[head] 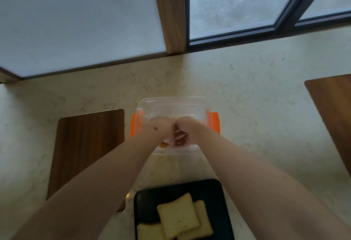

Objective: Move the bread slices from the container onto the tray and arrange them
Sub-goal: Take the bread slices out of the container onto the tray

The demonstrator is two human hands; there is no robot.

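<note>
A clear plastic container (pixel 171 100) with orange side clips stands on the counter in the middle of the view. My left hand (pixel 161 129) and my right hand (pixel 187 131) are both inside it, knuckles touching, fingers curled down. A brown crust edge of a bread slice (pixel 163 145) shows under my left hand; the rest of that slice is hidden by the hands. Nearer to me lies a black tray (pixel 214 188). On it are three bread slices: one on top (pixel 177 215), one partly under it (pixel 204 220), one at the lower left (pixel 150 232).
A dark wooden board (pixel 85 144) lies on the pale stone counter (pixel 256 97) left of the container. Another wooden board (pixel 332 110) is at the right edge. Behind the counter are a white wall, a wooden post (pixel 171 11) and a dark-framed window.
</note>
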